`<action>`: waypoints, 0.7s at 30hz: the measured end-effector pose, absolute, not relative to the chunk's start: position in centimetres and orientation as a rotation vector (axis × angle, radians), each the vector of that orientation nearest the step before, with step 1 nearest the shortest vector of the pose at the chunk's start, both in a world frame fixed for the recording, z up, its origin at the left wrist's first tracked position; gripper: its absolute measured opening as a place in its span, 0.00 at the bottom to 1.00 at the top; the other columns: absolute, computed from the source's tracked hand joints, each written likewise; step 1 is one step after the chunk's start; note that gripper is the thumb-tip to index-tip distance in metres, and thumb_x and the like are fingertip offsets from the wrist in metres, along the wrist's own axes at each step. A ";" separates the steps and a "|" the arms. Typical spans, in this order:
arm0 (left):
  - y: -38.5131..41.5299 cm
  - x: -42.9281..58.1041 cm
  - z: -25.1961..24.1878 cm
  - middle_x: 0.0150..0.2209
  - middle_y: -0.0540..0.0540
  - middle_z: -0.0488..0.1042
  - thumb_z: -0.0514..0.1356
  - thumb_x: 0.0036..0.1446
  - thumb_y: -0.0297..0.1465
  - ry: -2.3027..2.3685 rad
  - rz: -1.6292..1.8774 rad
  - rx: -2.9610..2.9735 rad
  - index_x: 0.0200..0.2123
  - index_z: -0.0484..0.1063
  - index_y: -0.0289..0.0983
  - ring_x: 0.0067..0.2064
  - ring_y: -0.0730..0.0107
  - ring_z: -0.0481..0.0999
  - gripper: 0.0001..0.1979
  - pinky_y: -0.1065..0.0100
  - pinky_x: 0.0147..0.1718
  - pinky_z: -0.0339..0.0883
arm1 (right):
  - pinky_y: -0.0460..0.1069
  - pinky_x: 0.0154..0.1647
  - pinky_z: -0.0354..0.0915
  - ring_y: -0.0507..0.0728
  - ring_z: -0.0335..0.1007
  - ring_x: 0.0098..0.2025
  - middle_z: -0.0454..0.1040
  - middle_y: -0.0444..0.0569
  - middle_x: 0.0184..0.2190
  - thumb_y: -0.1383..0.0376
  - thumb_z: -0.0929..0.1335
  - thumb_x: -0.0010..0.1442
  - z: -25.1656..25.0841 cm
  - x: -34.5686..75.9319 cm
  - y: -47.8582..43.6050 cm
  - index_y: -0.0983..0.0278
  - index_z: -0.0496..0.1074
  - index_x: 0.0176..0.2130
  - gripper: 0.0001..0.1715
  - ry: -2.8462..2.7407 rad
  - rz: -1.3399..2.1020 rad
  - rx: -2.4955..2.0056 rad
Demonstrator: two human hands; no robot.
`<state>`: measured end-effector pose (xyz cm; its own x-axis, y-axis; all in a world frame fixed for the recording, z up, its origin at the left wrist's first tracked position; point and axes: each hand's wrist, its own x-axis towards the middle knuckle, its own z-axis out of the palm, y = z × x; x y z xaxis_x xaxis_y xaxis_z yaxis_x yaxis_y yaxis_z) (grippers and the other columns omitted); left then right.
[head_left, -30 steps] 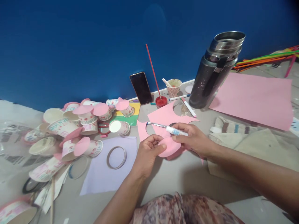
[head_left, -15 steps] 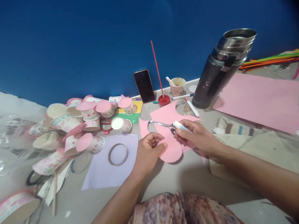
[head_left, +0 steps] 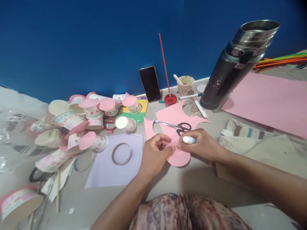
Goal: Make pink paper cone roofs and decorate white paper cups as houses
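Between the thumb and fingers of my left hand [head_left: 155,153] is the left edge of a rounded pink paper cutout [head_left: 178,158]. My right hand [head_left: 201,143] is closed round a small white-and-blue tube [head_left: 189,140], and its fingertips meet the cutout's upper right edge. Whether the tube is a glue stick or a marker I cannot tell. Just beyond my hands, black-handled scissors [head_left: 178,127] lie on a pink paper scrap [head_left: 171,112] with curved cut-outs. Left of my left hand, a tape ring [head_left: 130,154] rests on a lilac sheet [head_left: 100,177].
Several decorated paper cups [head_left: 94,121] with pink paper pieces crowd the left side. At the back stand a phone [head_left: 150,83], a red paint pot [head_left: 170,101] and a paper cup [head_left: 185,88]. A tall dark flask [head_left: 230,73] stands before a large pink sheet [head_left: 268,102].
My right hand has moved off the scissors' handles, which now show fully, and its fingertips have come down to the pink cutout. The view has shifted slightly.
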<state>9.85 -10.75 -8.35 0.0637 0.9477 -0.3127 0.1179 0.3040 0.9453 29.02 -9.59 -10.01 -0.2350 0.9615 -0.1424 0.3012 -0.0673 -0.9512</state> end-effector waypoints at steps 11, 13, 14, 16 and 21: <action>-10.6 9.6 -8.6 0.21 0.49 0.73 0.68 0.51 0.35 1.404 0.792 1.249 0.21 0.78 0.36 0.25 0.72 0.66 0.10 0.70 0.25 0.59 | 0.47 0.26 0.58 0.53 0.62 0.26 0.67 0.42 0.20 0.58 0.71 0.55 -9.2 29.2 -9.5 0.63 0.73 0.23 0.14 -1.623 1.271 -1.425; -10.6 9.6 -8.6 0.21 0.49 0.74 0.67 0.51 0.34 1.397 0.781 1.273 0.22 0.78 0.36 0.26 0.71 0.67 0.10 0.70 0.26 0.60 | 0.47 0.25 0.56 0.52 0.60 0.25 0.65 0.41 0.19 0.58 0.71 0.55 -9.4 29.2 -9.5 0.63 0.72 0.23 0.14 -1.637 1.222 -1.462; -10.6 9.6 -8.6 0.23 0.49 0.75 0.67 0.51 0.34 1.384 0.761 1.289 0.23 0.79 0.36 0.26 0.70 0.69 0.08 0.70 0.26 0.60 | 0.47 0.25 0.56 0.53 0.61 0.25 0.67 0.42 0.20 0.59 0.70 0.55 -9.5 29.1 -9.5 0.63 0.72 0.23 0.13 -1.645 1.198 -1.464; -10.6 9.6 -8.6 0.25 0.49 0.76 0.67 0.51 0.33 1.350 0.703 1.318 0.26 0.80 0.36 0.28 0.70 0.70 0.06 0.70 0.28 0.62 | 0.48 0.28 0.59 0.54 0.66 0.28 0.72 0.43 0.22 0.61 0.70 0.54 -9.8 29.1 -9.6 0.63 0.74 0.24 0.10 -1.668 1.183 -1.416; -10.6 9.4 -8.8 0.19 0.52 0.63 0.66 0.53 0.36 1.399 0.659 1.403 0.18 0.72 0.35 0.25 0.74 0.61 0.15 0.71 0.24 0.53 | 0.48 0.35 0.65 0.57 0.74 0.34 0.81 0.45 0.30 0.61 0.71 0.55 -10.2 29.0 -9.6 0.62 0.78 0.30 0.08 -1.745 1.210 -1.309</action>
